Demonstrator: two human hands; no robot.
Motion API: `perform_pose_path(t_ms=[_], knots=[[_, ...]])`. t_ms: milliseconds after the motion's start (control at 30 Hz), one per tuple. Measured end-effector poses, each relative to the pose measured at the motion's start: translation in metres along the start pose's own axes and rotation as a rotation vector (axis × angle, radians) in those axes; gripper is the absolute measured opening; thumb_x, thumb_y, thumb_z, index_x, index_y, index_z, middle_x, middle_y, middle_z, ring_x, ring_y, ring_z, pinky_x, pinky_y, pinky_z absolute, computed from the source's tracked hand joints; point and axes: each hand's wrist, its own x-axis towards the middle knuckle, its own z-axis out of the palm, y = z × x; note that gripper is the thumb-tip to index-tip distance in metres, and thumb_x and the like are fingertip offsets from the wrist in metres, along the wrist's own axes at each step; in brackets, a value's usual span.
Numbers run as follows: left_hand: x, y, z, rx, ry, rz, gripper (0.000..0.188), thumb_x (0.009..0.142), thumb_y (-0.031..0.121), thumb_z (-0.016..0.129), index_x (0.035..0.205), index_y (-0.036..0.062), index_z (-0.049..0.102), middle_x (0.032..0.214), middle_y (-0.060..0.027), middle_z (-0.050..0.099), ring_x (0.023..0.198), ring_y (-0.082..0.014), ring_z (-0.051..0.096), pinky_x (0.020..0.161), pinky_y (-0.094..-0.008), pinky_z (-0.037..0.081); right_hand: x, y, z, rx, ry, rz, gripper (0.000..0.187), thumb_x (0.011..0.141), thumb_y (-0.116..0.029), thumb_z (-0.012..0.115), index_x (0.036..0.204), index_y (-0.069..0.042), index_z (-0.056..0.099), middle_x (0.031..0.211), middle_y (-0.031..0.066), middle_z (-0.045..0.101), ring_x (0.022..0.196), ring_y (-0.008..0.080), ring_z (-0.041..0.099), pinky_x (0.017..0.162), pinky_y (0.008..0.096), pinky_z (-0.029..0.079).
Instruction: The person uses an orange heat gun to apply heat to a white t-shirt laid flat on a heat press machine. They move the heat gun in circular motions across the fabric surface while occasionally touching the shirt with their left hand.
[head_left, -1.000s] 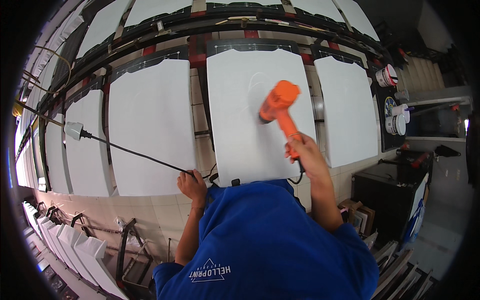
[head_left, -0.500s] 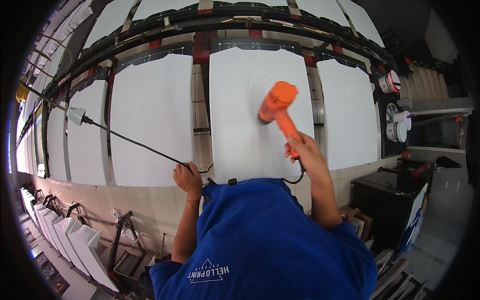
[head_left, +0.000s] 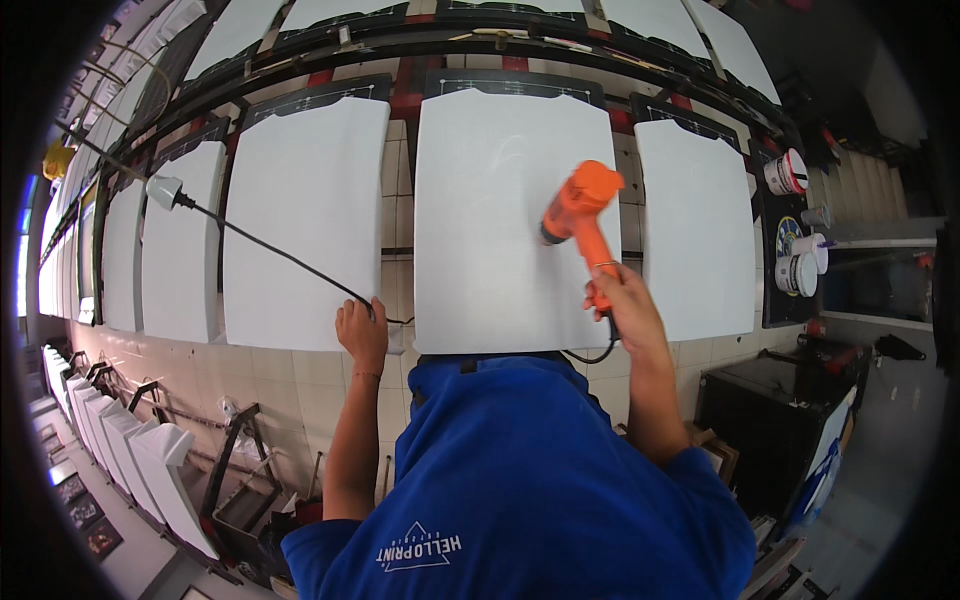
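My right hand [head_left: 632, 308] is closed round the handle of an orange heat gun [head_left: 590, 200]. Its dark nozzle points down and to the left, over a white shirt [head_left: 480, 240] spread flat on a black board [head_left: 515, 84]. From the handle's end the gun's cord loops down beside my waist. My left hand [head_left: 360, 332] grips a black cable [head_left: 270, 243] at the near edge of another white shirt [head_left: 300, 200] to the left. That cable runs up to a pale grey plug connector [head_left: 166, 192] hanging at the left.
More boards with white shirts flank these two, one at the right [head_left: 695, 230]. A dark rail [head_left: 440, 42] crosses behind them. White tubs [head_left: 795, 273] stand on a dark board at the right, near a black cabinet [head_left: 760, 400]. A metal frame [head_left: 235, 450] stands at the lower left.
The heat gun has moved to the right over the middle shirt. My left hand has shifted slightly left with the cable still in it. The view has shifted a little.
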Motion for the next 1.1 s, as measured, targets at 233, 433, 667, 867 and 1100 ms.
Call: perform_pose_path(t_ms=[233, 433, 667, 867, 1100], knots=[[-0.001, -0.001, 0.004, 0.044, -0.011, -0.056, 0.031, 0.088, 0.023, 0.065, 0.065, 0.0045, 0.055, 0.074, -0.0092, 0.056, 0.074, -0.0294, 0.055, 0.068, -0.0421, 0.044, 0.023, -0.004, 0.073, -0.045, -0.395, 0.053, 0.029, 0.096, -0.029, 0.06, 0.104, -0.001, 0.057, 0.081, 0.0023, 0.06, 0.07, 0.0105, 0.061, 0.056, 0.0242, 0.046], [-0.003, 0.002, 0.003, 0.087, 0.041, -0.037, 0.03, 0.088, 0.022, 0.065, 0.065, 0.0044, 0.055, 0.074, -0.0108, 0.056, 0.074, -0.0313, 0.056, 0.067, -0.0441, 0.044, 0.028, -0.003, 0.083, -0.1, -0.469, 0.065, 0.029, 0.095, -0.029, 0.06, 0.103, -0.002, 0.057, 0.08, 0.0025, 0.06, 0.07, 0.0105, 0.061, 0.056, 0.0241, 0.047], [-0.004, -0.001, 0.007, 0.127, 0.041, -0.05, 0.031, 0.088, 0.023, 0.065, 0.064, 0.0045, 0.055, 0.074, -0.0099, 0.056, 0.074, -0.0302, 0.057, 0.067, -0.0429, 0.045, 0.013, 0.001, 0.022, -0.115, -0.296, 0.031, 0.032, 0.096, -0.03, 0.06, 0.106, -0.001, 0.057, 0.081, 0.0029, 0.06, 0.069, 0.0101, 0.062, 0.055, 0.0232, 0.046], [-0.003, 0.002, 0.008, 0.126, 0.039, -0.051, 0.03, 0.088, 0.023, 0.065, 0.065, 0.0056, 0.055, 0.073, -0.007, 0.055, 0.073, -0.0269, 0.055, 0.068, -0.0397, 0.045, -0.014, 0.01, -0.051, -0.075, -0.059, -0.003, 0.031, 0.098, -0.031, 0.058, 0.106, -0.002, 0.057, 0.08, 0.0023, 0.061, 0.068, 0.0103, 0.062, 0.053, 0.0224, 0.045], [-0.005, -0.001, 0.007, 0.128, 0.052, -0.051, 0.03, 0.087, 0.023, 0.065, 0.065, 0.0057, 0.056, 0.073, -0.007, 0.056, 0.073, -0.0266, 0.055, 0.068, -0.04, 0.045, -0.031, 0.011, -0.072, -0.062, 0.032, -0.009, 0.029, 0.097, -0.029, 0.058, 0.104, -0.001, 0.057, 0.079, 0.0033, 0.061, 0.066, 0.01, 0.06, 0.051, 0.0225, 0.045]])
